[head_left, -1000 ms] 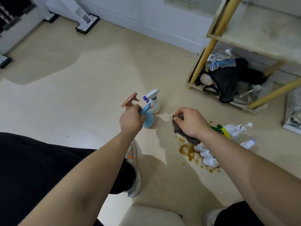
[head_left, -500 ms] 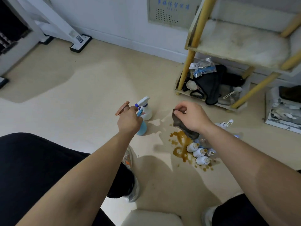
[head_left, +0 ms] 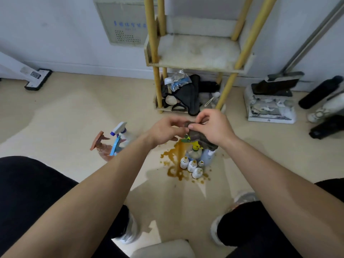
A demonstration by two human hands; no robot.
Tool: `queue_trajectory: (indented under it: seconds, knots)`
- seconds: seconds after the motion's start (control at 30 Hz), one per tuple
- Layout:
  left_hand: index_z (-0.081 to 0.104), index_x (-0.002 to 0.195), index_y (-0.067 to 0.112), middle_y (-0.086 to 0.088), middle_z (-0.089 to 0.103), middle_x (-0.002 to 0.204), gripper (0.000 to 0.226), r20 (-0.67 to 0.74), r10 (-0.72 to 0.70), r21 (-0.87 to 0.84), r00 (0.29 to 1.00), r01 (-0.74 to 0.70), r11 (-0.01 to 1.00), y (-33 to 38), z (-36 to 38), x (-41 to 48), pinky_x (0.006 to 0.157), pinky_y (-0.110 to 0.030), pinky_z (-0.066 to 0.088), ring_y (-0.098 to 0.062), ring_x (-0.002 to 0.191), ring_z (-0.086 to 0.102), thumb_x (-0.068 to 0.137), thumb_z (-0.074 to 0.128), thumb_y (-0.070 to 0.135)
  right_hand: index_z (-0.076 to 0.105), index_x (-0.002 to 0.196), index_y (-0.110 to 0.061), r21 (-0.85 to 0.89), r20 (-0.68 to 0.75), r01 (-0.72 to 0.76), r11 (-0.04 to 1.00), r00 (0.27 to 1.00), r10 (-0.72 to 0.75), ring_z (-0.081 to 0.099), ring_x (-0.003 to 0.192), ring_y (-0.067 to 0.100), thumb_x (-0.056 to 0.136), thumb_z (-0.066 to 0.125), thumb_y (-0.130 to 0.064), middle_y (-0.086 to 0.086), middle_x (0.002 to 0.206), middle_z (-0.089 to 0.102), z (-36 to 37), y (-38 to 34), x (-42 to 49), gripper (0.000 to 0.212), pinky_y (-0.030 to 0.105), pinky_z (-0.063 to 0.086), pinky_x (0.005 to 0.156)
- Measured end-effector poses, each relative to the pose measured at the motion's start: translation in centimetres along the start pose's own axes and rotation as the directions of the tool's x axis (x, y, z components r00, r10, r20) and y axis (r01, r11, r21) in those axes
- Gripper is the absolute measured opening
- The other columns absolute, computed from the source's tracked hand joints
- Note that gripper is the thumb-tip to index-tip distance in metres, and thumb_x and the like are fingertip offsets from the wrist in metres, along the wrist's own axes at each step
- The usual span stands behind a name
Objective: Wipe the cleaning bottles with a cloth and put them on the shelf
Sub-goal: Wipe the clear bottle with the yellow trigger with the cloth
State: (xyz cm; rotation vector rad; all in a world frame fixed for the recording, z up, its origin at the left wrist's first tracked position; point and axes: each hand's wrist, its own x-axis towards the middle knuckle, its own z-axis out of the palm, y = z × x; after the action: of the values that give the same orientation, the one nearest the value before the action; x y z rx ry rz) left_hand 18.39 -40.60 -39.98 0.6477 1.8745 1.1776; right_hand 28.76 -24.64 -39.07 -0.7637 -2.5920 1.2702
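Observation:
Both hands meet above the floor in front of the shelf. My right hand (head_left: 214, 127) grips a dark grey cloth (head_left: 202, 139), and my left hand (head_left: 165, 130) pinches its left end. To the left stand three spray bottles: one with a brown trigger (head_left: 99, 141), one with a blue trigger (head_left: 115, 147) and a white one (head_left: 123, 133). Under the cloth a cluster of small white bottles (head_left: 191, 165) and a yellow-green capped bottle (head_left: 194, 148) sit in a brown spill (head_left: 176, 155). The yellow-legged shelf (head_left: 197, 51) stands behind, its middle board bare.
The shelf's bottom tier (head_left: 184, 92) is filled with dark cloths and bags. A white box of rubbish (head_left: 270, 107) and dark bottles (head_left: 320, 92) lie at the right. A white mop base (head_left: 37, 79) rests at the left wall. My knees and shoes frame the bottom.
My left hand let go of the spray bottles at the left and moved right to the cloth. My head tilted up, bringing the shelf into fuller view.

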Motion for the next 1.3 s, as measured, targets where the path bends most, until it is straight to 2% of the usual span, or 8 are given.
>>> queue_trajectory:
  seconds: [0.17, 0.3, 0.4, 0.47, 0.57, 0.67, 0.93, 1.3]
  knots:
    - [0.074, 0.101, 0.008, -0.001, 0.071, 0.078, 0.012, -0.106, -0.015, -0.019, 0.994, 0.014, 1.000, 1.0, 3.0, 2.2, 0.059, -0.020, 0.052, -0.010, 0.073, 0.069, 0.092, 0.066, 0.006, 0.072, 0.092, -0.025, 0.117, 0.040, -0.015, 0.993, 0.999, 0.010, 0.069, 0.089, 0.006, 0.082, 0.083, -0.021, -0.009, 0.090, 0.072, -2.6, 2.9, -1.2, 0.015, 0.026, 0.054, 0.082]
    - [0.074, 0.105, 0.008, 0.002, 0.073, 0.075, 0.013, -0.049, -0.016, -0.038, 0.999, 0.014, 0.999, 1.5, 5.1, 3.8, 0.061, -0.021, 0.053, -0.008, 0.068, 0.070, 0.094, 0.067, 0.008, 0.064, 0.124, -0.029, 0.048, 0.163, -0.039, 0.998, 0.986, 0.031, 0.064, 0.107, 0.008, 0.076, 0.086, -0.020, -0.005, 0.110, 0.067, -3.9, 5.7, -2.3, 0.054, 0.031, 0.053, 0.093]
    - [0.071, 0.109, 0.008, -0.001, 0.075, 0.083, 0.016, -0.078, -0.024, -0.002, 0.997, 0.024, 1.000, 1.3, 6.3, 4.9, 0.061, -0.024, 0.052, -0.007, 0.067, 0.068, 0.095, 0.066, 0.008, 0.065, 0.121, -0.028, -0.018, 0.114, -0.061, 0.998, 0.991, 0.063, 0.066, 0.101, 0.012, 0.078, 0.084, -0.018, -0.003, 0.107, 0.071, -4.7, 7.4, -2.4, 0.048, 0.026, 0.049, 0.086]
    - [0.071, 0.110, 0.016, -0.002, 0.074, 0.092, 0.017, -0.201, 0.027, 0.198, 0.979, 0.013, 0.980, 0.2, 6.2, 6.0, 0.068, -0.028, 0.053, -0.011, 0.076, 0.067, 0.095, 0.065, 0.011, 0.066, 0.121, -0.026, -0.057, 0.085, -0.114, 0.992, 0.989, 0.119, 0.066, 0.095, 0.013, 0.080, 0.082, -0.017, -0.004, 0.104, 0.070, -5.3, 8.6, -2.3, 0.044, 0.024, 0.046, 0.081]
    - [0.071, 0.114, 0.026, 0.007, 0.068, 0.101, 0.024, -0.237, 0.115, 0.627, 0.965, 0.061, 0.777, -2.5, 5.0, 7.6, 0.082, -0.032, 0.053, -0.017, 0.094, 0.064, 0.092, 0.064, 0.020, 0.067, 0.117, -0.029, -0.118, 0.049, -0.198, 0.973, 0.978, 0.204, 0.069, 0.086, 0.021, 0.080, 0.079, -0.018, -0.002, 0.105, 0.074, -5.7, 10.7, -2.3, 0.040, 0.031, 0.053, 0.075]
    - [0.065, 0.126, 0.026, 0.000, 0.064, 0.117, 0.038, -0.098, 0.055, 0.808, 0.994, 0.047, 0.587, -5.0, 4.9, 8.8, 0.086, -0.038, 0.053, -0.023, 0.107, 0.060, 0.088, 0.070, 0.024, 0.068, 0.113, -0.030, -0.137, 0.025, -0.245, 0.960, 0.968, 0.251, 0.069, 0.086, 0.022, 0.080, 0.080, -0.019, 0.000, 0.104, 0.075, -5.6, 12.0, -2.1, 0.037, 0.029, 0.052, 0.072]
    - [0.067, 0.106, 0.030, 0.004, 0.065, 0.103, 0.022, 0.003, 0.071, 0.874, 0.997, -0.037, 0.484, -7.3, 6.2, 10.9, 0.067, -0.030, 0.040, -0.024, 0.099, 0.061, 0.086, 0.066, 0.023, 0.071, 0.110, -0.028, -0.129, 0.049, -0.265, 0.956, 0.961, 0.273, 0.066, 0.085, 0.018, 0.080, 0.081, -0.020, -0.003, 0.092, 0.071, -4.9, 13.0, -1.5, 0.032, 0.020, 0.041, 0.064]
    - [0.067, 0.106, 0.028, 0.004, 0.064, 0.100, 0.014, 0.086, 0.187, 0.915, 0.979, -0.152, 0.374, -8.5, 6.1, 10.9, 0.066, -0.032, 0.048, -0.024, 0.093, 0.062, 0.095, 0.058, 0.030, 0.069, 0.117, -0.024, -0.126, 0.019, -0.269, 0.955, 0.962, 0.274, 0.067, 0.096, 0.018, 0.084, 0.079, -0.022, 0.000, 0.106, 0.074, -4.5, 11.9, -1.3, 0.035, 0.025, 0.047, 0.080]
